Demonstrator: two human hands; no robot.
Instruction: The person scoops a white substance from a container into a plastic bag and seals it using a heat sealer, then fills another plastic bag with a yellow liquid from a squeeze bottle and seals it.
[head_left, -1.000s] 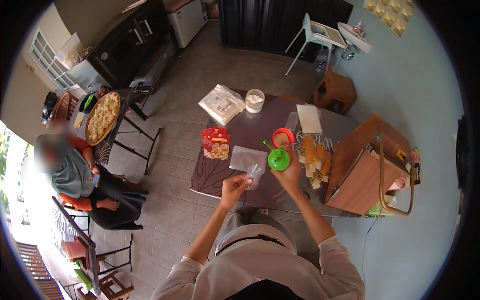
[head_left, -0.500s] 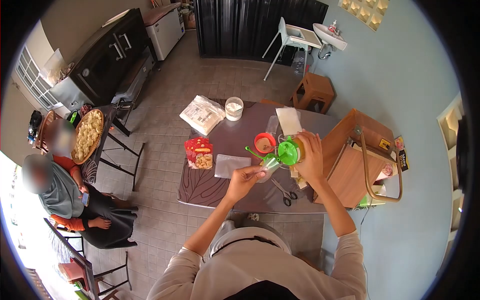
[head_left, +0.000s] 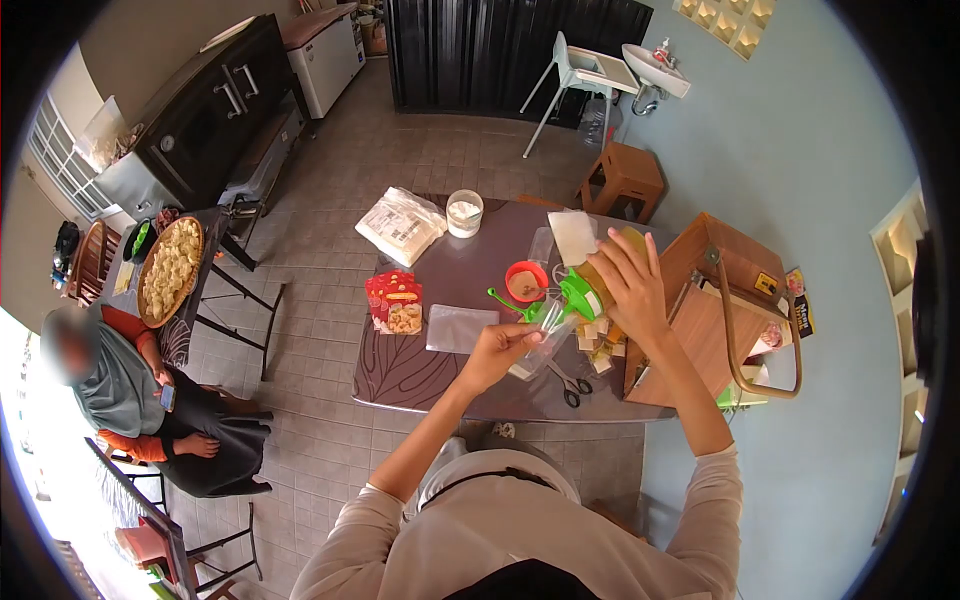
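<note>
My left hand [head_left: 500, 354] pinches a small clear plastic bag [head_left: 550, 320] above the table. My right hand [head_left: 628, 284] is wrapped round a bottle with a green cap [head_left: 580, 294], which is tilted with its green spout towards the mouth of the bag. Behind the bag lies a green spoon or funnel-like piece [head_left: 510, 304]. A red bowl [head_left: 526, 282] holding light brown powder stands just beyond. Scissors [head_left: 571, 388] with black handles lie near the table's front edge, beside small yellowish pieces [head_left: 600, 350].
On the table [head_left: 400, 375] are red printed cards [head_left: 394, 302], clear bags [head_left: 460, 328], a white package [head_left: 402, 227] and a white tub [head_left: 465, 214]. A wooden box [head_left: 690, 330] stands right. A seated person [head_left: 125, 390] is at the left near a round tray [head_left: 171, 272].
My right hand has risen and tipped the bottle further over towards the bag. The bag has turned slightly in my left hand, and the view has shifted a little.
</note>
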